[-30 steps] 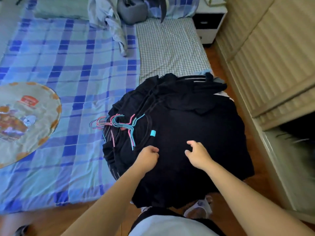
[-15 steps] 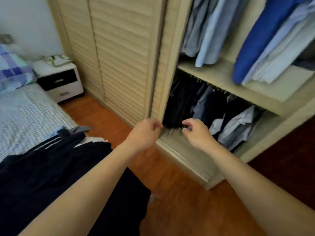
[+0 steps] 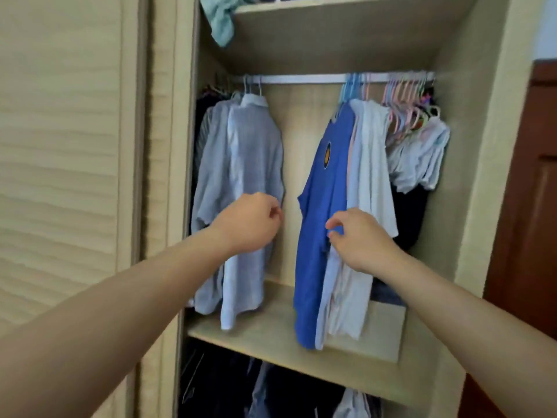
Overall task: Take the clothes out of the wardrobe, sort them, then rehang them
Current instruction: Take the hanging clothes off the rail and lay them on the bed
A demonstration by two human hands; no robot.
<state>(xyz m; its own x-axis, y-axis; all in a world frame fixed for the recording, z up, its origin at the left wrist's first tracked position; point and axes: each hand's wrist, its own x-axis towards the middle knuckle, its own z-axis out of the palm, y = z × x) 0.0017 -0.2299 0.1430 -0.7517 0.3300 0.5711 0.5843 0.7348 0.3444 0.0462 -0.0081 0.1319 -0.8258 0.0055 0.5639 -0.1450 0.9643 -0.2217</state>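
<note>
Now the view has swung from the dark pile on the bed up to the wardrobe rail (image 3: 301, 78); the left hand (image 3: 250, 224) and right hand (image 3: 358, 236) hover empty, fingers loosely curled, between the grey shirts (image 3: 241, 176) and blue shirt (image 3: 322, 206); more removal likely follows.

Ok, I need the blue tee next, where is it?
The blue tee hangs on the rail, right of the gap, leftmost in the right-hand bunch, by the right hand.
</note>
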